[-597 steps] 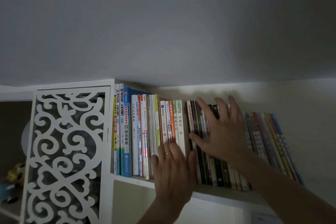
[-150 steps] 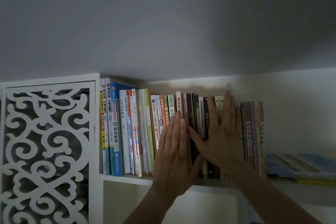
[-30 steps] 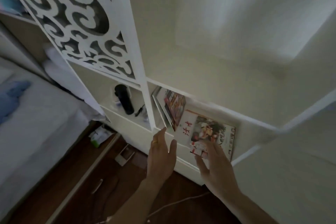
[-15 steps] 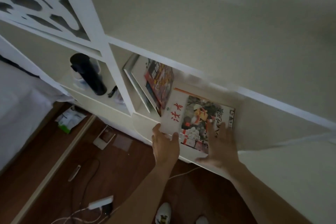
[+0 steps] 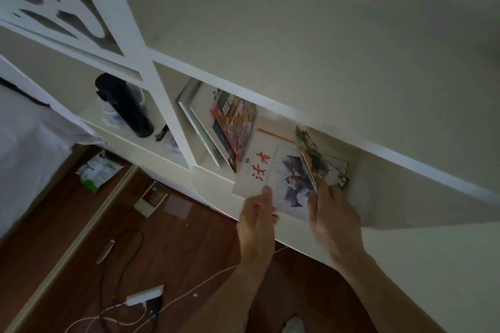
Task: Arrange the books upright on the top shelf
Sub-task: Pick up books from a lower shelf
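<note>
1. Low in the white shelf unit (image 5: 173, 116), in a compartment near the floor, a flat book (image 5: 257, 167) with red characters on its pale cover lies face up.
2. A thin picture book (image 5: 311, 155) stands tilted on edge above it, lifted at its near end.
3. The person's right hand (image 5: 334, 213) reaches in and pinches the lower corner of that thin book between thumb and fingers, so its grip is closed on the book.
4. The left hand (image 5: 258, 220) sits just beside it with fingers relaxed and loosely straight; its fingertips (image 5: 266, 192) meet the near edge of the flat book, and its grip holds nothing.
5. To the left in the same compartment, a red-covered book (image 5: 234, 127) leans against a few pale books (image 5: 198, 127) propped on the upright divider.
6. In the next compartment over stands a black flask (image 5: 125, 104).
7. On the wooden floor (image 5: 54, 251) below lie a white power strip (image 5: 144, 296) with cables, and a green-and-white packet (image 5: 97, 170).
8. The top shelf is out of view.
</note>
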`<state>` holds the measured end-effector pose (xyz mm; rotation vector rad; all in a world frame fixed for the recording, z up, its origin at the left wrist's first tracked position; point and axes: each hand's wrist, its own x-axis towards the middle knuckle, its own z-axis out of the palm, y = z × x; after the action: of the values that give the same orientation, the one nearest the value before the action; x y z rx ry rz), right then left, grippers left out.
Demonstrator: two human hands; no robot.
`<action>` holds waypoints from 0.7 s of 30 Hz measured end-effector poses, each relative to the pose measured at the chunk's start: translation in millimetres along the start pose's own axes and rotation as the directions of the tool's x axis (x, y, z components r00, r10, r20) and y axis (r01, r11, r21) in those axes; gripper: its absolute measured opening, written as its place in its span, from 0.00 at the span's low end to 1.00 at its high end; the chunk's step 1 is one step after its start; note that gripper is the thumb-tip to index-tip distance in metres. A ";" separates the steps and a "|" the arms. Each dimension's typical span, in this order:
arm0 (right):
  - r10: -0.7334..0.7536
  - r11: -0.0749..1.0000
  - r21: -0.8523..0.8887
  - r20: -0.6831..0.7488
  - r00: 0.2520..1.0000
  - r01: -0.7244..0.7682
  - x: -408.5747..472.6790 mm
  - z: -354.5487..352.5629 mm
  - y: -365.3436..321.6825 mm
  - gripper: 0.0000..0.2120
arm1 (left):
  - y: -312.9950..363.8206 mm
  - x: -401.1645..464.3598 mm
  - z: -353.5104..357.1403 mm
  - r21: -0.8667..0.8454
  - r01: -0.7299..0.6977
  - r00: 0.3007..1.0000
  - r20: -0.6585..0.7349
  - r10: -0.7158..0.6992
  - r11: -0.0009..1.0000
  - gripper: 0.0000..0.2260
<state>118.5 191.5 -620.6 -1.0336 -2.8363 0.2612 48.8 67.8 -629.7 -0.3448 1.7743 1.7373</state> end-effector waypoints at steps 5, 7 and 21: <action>-0.169 0.984 0.119 0.441 0.881 0.130 -12.3 -8.9 -13.3 0.30 | -8.2 5.0 19.4 0.231 -0.031 0.986 0.164 -0.008 0.972 0.17; -0.124 0.972 0.235 0.447 0.886 0.017 -3.3 -13.9 -8.6 0.27 | -11.6 15.7 6.3 0.292 -0.058 0.997 0.064 0.041 0.955 0.18; 0.117 0.251 0.792 0.546 0.830 -0.556 -58.9 -20.9 -8.5 0.23 | -5.2 -17.8 -86.3 0.158 -0.130 0.892 0.450 0.045 0.979 0.22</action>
<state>161.5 149.6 -601.2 -1.2814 -1.8521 2.0778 44.2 -20.3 -628.7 0.2065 1.6076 1.5394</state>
